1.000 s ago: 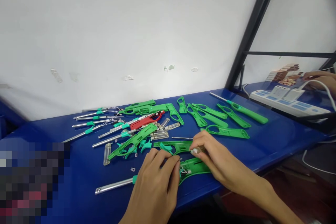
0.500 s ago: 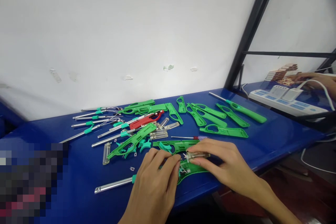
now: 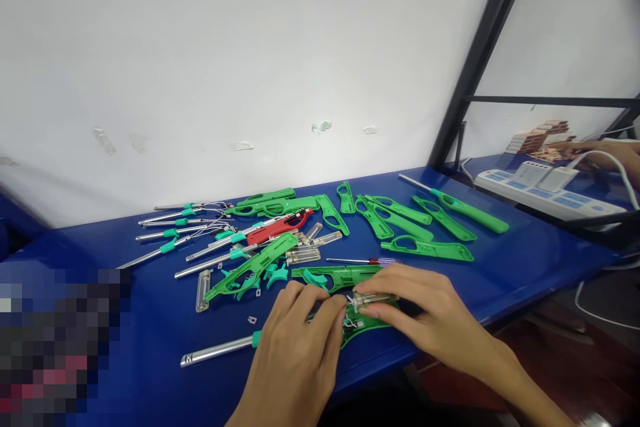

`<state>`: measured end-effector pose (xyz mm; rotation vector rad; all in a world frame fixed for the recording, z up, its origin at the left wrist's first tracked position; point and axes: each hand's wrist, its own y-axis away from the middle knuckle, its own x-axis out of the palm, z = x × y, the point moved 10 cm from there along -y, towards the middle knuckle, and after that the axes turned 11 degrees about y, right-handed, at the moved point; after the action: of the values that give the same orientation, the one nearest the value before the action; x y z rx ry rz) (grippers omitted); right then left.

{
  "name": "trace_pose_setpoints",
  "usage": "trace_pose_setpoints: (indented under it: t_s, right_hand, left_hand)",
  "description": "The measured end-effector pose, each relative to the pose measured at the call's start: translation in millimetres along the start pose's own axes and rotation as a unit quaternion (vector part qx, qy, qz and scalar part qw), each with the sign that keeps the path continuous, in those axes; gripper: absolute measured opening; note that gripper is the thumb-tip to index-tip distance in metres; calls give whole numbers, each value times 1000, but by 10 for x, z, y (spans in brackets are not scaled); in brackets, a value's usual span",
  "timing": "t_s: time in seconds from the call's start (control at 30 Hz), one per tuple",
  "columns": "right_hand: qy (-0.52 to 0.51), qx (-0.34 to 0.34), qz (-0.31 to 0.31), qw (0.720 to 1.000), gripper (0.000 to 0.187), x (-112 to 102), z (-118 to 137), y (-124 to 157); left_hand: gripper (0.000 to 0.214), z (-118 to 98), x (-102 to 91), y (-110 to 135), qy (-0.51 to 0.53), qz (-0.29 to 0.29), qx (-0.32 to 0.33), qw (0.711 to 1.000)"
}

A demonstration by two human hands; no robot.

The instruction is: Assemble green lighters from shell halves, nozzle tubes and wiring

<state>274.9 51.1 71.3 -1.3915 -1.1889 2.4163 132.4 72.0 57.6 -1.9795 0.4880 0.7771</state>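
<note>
Between thumb and fingers, my right hand [image 3: 425, 310] pinches a clear lighter fuel tank [image 3: 374, 299], its valve end pointing left. Below the tank lies a green lighter casing half [image 3: 370, 323] with thin wires and a small mechanism inside. A silver lighter tube [image 3: 217, 351] with a teal collar runs leftward from that casing. My left hand [image 3: 297, 347] is closed over the casing and the tube's inner end, fingertips pressed together beside the tank's valve. What those fingertips grip is hidden. Just behind the hands lies another green casing half [image 3: 345, 275] with a teal trigger [image 3: 315, 279] on it.
Silver tubes with wires [image 3: 165, 247], a red lighter casing [image 3: 280, 228], clear tanks [image 3: 303, 255] and teal triggers lie back left. Several green casing halves [image 3: 427, 249] and an assembled green lighter [image 3: 473, 215] lie back right. A screwdriver [image 3: 360, 260] is behind my right hand. Beyond the black frame are a power strip [image 3: 545, 193] and another person's hand.
The tank in my right hand has shifted slightly left and down, closer to my left fingertips. My left hand stays nearly in place.
</note>
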Motion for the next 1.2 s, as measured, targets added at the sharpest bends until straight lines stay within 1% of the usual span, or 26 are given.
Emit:
trace_pose_setpoints:
  t_s: [0.13, 0.27, 0.4, 0.43, 0.53, 0.6, 0.73, 1.2]
  right_hand:
    - [1, -1, -3, 1000, 13, 0, -4, 1]
    - [-2, -2, 13, 1000, 14, 31, 2, 19]
    - [14, 11, 10, 1000, 15, -6, -9, 21]
    - [19, 20, 15, 999, 18, -3, -22, 18]
    - [39, 41, 42, 998, 36, 47, -45, 10]
    - [49, 38, 55, 997, 42, 79, -29, 8]
    - [55, 26, 61, 996, 40, 105, 4, 10]
    - [63, 29, 77, 995, 37, 149, -21, 21]
  left_hand:
    - [20, 13, 10, 2, 6, 7, -6, 1000]
    - [20, 12, 3, 2, 8, 2, -3, 1000]
    - [19, 5, -13, 13, 7, -7, -2, 1000]
    - [19, -5, -22, 15, 8, -12, 2, 1000]
    - [18, -30, -35, 10, 9, -19, 12, 1000]
    - [17, -44, -43, 0, 9, -24, 20, 999]
    - [17, -36, -54, -18, 13, -33, 23, 999]
    - [18, -58, -34, -23, 13, -25, 20, 999]
